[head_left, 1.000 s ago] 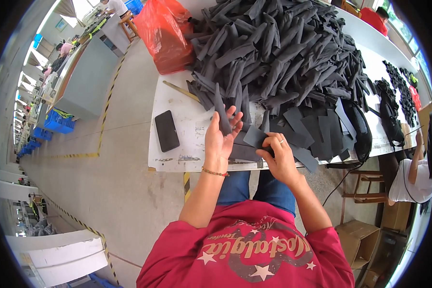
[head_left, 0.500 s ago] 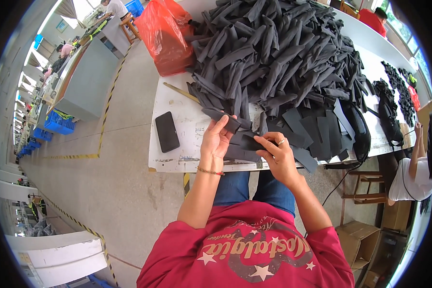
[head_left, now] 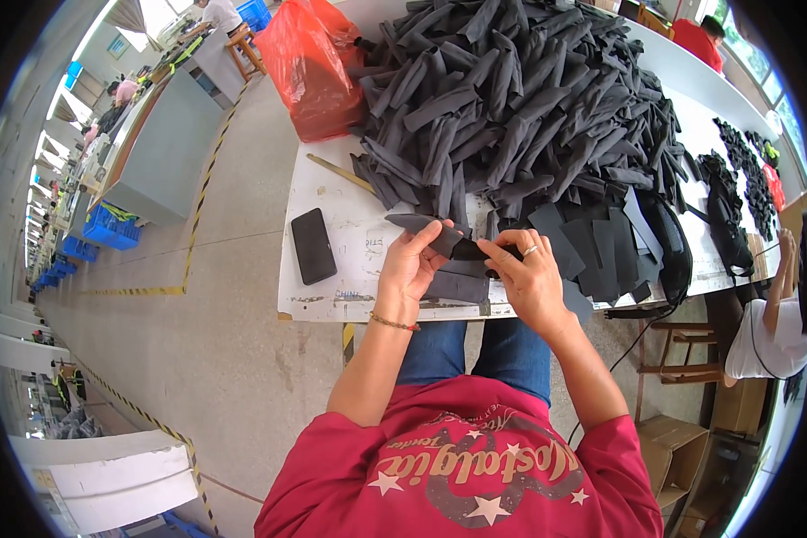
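Observation:
Over the table's front edge, both hands hold one dark grey fabric piece [head_left: 444,238], rolled or folded lengthwise. My left hand [head_left: 412,264] grips its left part between thumb and fingers, and a tapered end sticks out past the thumb. My right hand [head_left: 533,278], with a ring on it, pinches the blacker right end; the fingertips partly hide what they grip. Beneath the hands lie flat dark fabric pieces [head_left: 457,287]. Just beyond rises a large heap of similar folded dark grey fabric pieces [head_left: 511,117]. More flat pieces [head_left: 592,251] are spread right of my right hand.
A black phone [head_left: 314,247] lies on the white table [head_left: 359,260] at the left, near a thin wooden strip [head_left: 341,173]. Behind them stands a red plastic bag [head_left: 309,76]. Black bags [head_left: 726,215] lie at the right, where another person [head_left: 767,332] sits.
My right hand has moved slightly up, closer to my left hand. The fabric piece between them has shifted a little to the right, and its blacker end shows more.

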